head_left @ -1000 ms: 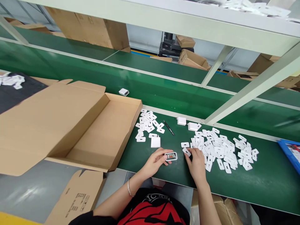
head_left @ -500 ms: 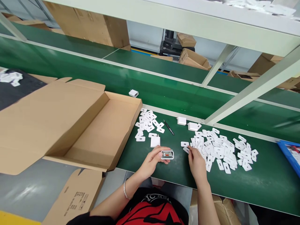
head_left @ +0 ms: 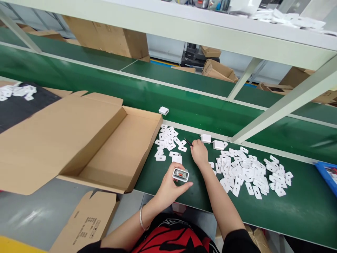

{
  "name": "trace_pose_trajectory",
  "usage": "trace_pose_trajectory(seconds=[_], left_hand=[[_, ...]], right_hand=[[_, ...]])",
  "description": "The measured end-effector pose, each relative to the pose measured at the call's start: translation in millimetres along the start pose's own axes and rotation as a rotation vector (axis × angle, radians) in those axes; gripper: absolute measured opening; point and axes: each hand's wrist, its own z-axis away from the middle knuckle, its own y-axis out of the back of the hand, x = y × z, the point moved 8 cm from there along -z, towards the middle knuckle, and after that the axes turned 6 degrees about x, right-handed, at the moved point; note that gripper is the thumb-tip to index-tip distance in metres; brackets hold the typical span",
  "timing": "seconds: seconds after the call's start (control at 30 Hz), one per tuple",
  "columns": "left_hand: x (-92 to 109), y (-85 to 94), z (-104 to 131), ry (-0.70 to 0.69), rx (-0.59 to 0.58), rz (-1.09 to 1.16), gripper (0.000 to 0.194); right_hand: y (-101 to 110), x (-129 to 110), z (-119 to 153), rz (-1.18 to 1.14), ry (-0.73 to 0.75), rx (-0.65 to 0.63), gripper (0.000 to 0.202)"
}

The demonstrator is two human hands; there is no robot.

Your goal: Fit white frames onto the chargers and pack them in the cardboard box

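My left hand (head_left: pixel 168 182) is closed round a white charger housing (head_left: pixel 180 179), its open end facing me with metal and orange-red parts inside. My right hand (head_left: pixel 199 152) reaches across the bench, its fingers closed on slim black tweezers (head_left: pixel 188 142) whose tips point up and left. Just behind the left hand stands another white charger (head_left: pixel 177 159). Small white slotted covers lie in a pile (head_left: pixel 167 138) to the left and in a larger pile (head_left: pixel 244 170) to the right of my right forearm.
An open cardboard box (head_left: pixel 105 144) stands on the left. Two white chargers, one (head_left: pixel 205 138) beside the other (head_left: pixel 218 144), lie along the bench's back edge; a third (head_left: pixel 163 110) is farther back. A slanted frame post (head_left: pixel 279 102) and overhead shelf (head_left: pixel 210 33) cross the view. A blue tray (head_left: pixel 322 175) is at right.
My right hand has moved left and away from me, from the large cover pile to the tweezers. My left hand has tilted the charger housing and shifted slightly left.
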Motion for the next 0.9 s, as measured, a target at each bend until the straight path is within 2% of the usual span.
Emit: trace_pose_trajectory(seconds=[0.07, 0.17, 0.23, 0.3, 0.37, 0.43, 0.53, 0.6, 0.7, 0.8, 0.9], left_hand=[[26, 11.9, -1, -0.126, 0.063, -0.099, 0.038], [52, 22.8, -3, -0.241, 0.119, -0.194, 0.032], [63, 25.5, -3, -0.308, 0.139, -0.253, 0.03], [73, 23.8, -2, -0.424, 0.14, -0.32, 0.032], [82, 19.4, 0, -0.542, 0.13, -0.387, 0.033], [85, 15.5, 2, -0.602, 0.125, -0.446, 0.031], [87, 14.3, 4, -0.628, 0.165, -0.485, 0.028], [88, 15.1, 5, -0.638, 0.209, -0.483, 0.029], [90, 16.7, 7, -0.621, 0.277, -0.465, 0.026], [94, 15.9, 8, -0.611, 0.317, -0.419, 0.026], [100, 12.4, 10, -0.652, 0.33, -0.34, 0.028]], right_hand=[[5, 2, 1, -0.071, -0.017, -0.002, 0.004], [27, -3, 13, -0.237, -0.034, -0.009, 0.028], [49, -8, 25, -0.535, -0.067, 0.01, 0.035], [76, -10, 38, -0.872, -0.119, 0.078, 0.029], [100, -8, 53, -1.02, -0.159, 0.144, 0.023], [118, -4, 68, -1.008, -0.183, 0.182, 0.028], [136, -4, 89, -0.936, -0.191, 0.204, 0.034], [145, -13, 100, -0.914, -0.134, 0.243, 0.03], [158, -39, 119, -0.887, 0.002, 0.374, 0.02], [159, -66, 141, -0.915, 0.08, 0.432, 0.033], [150, -90, 160, -0.937, 0.168, 0.347, 0.028]])
